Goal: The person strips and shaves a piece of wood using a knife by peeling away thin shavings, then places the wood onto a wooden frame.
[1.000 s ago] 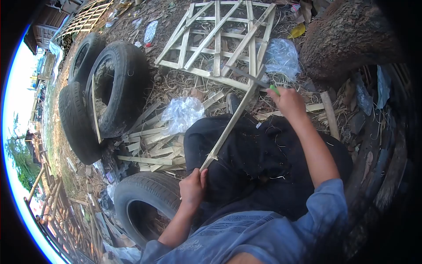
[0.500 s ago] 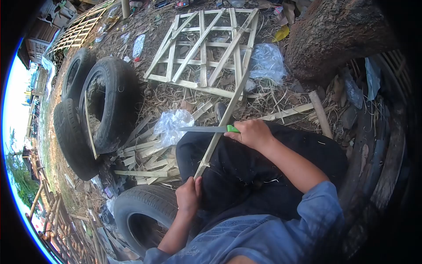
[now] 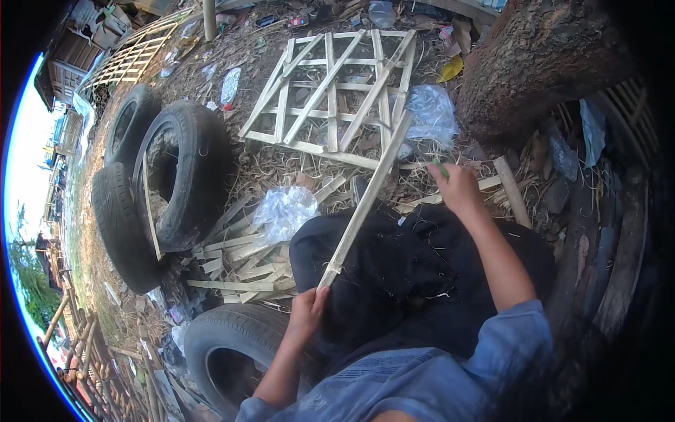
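A pale strip [image 3: 366,201] is pinched near one end by the left hand [image 3: 305,311]; beyond those fingers, a green handle [image 3: 441,169] is gripped by the right hand [image 3: 460,188]. Held one-handed, the strip could be twisted loose or snagged on the farther lattice [image 3: 332,112].

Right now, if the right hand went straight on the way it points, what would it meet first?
The right hand would probably meet the clear plastic bag first, though depth is unclear and it might pass above.

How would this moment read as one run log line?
left hand: grips lower end of strip | right hand: holds green knife handle, blade unclear | lattice: on ground ahead
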